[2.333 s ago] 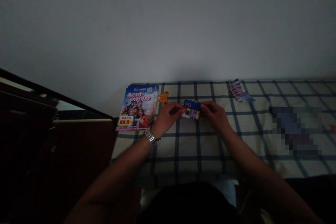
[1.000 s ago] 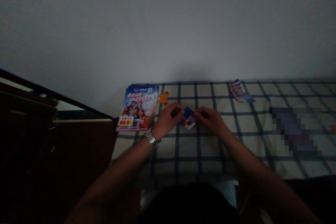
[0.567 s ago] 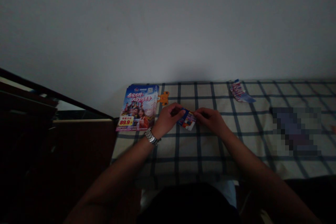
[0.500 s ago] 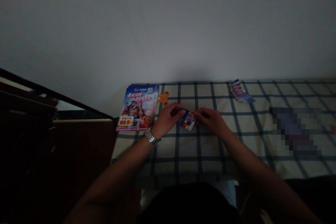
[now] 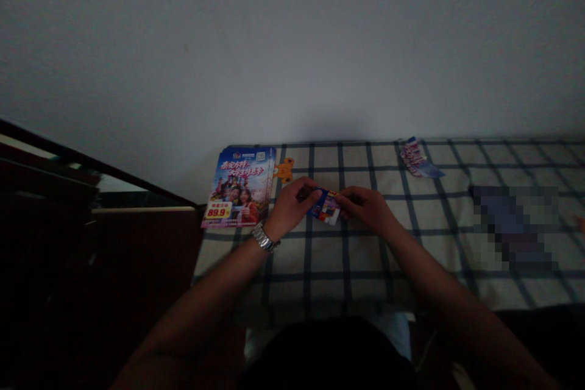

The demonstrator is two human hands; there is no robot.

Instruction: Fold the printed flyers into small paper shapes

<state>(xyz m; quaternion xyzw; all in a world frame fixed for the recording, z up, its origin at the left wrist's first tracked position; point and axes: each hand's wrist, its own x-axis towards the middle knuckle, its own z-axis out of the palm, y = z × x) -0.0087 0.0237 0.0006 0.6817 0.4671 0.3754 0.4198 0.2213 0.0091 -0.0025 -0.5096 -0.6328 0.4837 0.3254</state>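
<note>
A small folded flyer point(image 5: 327, 207), printed blue, yellow and white, is held between my two hands above the checked cloth. My left hand point(image 5: 296, 204), with a metal watch on its wrist, pinches the flyer's left side, thumb on top. At its right edge, the closed fingertips of my right hand point(image 5: 362, 202) grip the paper. A stack of flyers point(image 5: 240, 186) in blue and pink, marked 89.9, lies just left of my left hand. Its sheets are slightly fanned at the right edge.
An orange bear-shaped piece point(image 5: 284, 170) pokes out beside the stack. Toward the wall point(image 5: 292, 42) on the right lies a fanned pile of folded paper pieces point(image 5: 417, 159). A blurred-out dark object point(image 5: 507, 225) rests farther right on the checked cloth point(image 5: 365, 256).
The folded flyer has tilted slightly, its lower corner rising a little and more of its printed face showing. Both hands keep nearly the same place and grip.
</note>
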